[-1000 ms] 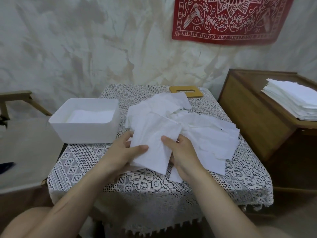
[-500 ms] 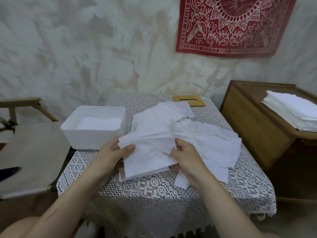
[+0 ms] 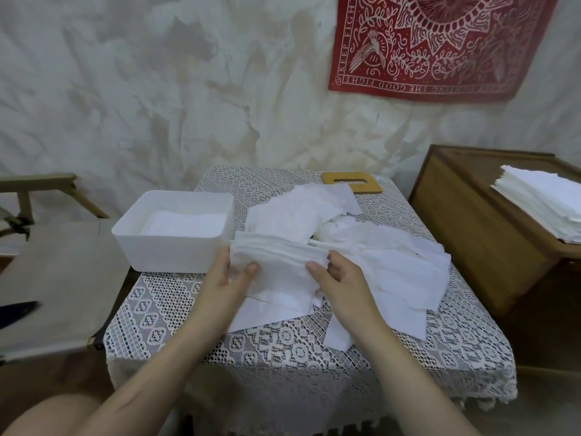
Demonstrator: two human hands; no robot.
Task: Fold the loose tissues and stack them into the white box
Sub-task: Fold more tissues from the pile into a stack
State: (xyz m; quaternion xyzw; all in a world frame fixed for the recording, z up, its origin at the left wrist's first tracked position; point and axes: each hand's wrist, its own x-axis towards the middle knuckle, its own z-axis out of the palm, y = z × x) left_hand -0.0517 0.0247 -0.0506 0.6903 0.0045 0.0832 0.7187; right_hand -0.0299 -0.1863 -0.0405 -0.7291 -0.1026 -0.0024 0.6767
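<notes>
Only the head view here, so I'm going off that. Both hands are working at the near middle of the desk (image 3: 283, 350), which is wearing a white lace cloth. The left hand (image 3: 227, 280) is pinching the left end of a folded tissue (image 3: 279, 262), thumb lying on top. Its grip is closed on the paper, with the other fingers tucked underneath where I can't see them. The right hand (image 3: 341, 283) is doing the same at the right end, thumb pressing on top, grip closed on that same tissue. The tissue is stretching between them as a wide band, and a few layered edges are showing along its far side.

It's sitting just above the near edge of the loose tissue pile (image 3: 390, 259), which is spreading over the middle and right of the desk. The white box (image 3: 176, 250) is standing at the far left of the desk, just beside the left hand, lid off. A flat white layer of tissues (image 3: 185, 222) is lying inside it.

A wooden lid (image 3: 351, 182) with a slot is lying at the far edge, partly under the pile. Off to the right, a wooden cabinet (image 3: 465, 240) is carrying a neat stack of tissues (image 3: 547, 204). A folding chair (image 3: 63, 278) is standing on the left, and a red cloth (image 3: 434, 42) is hanging on the wall.
</notes>
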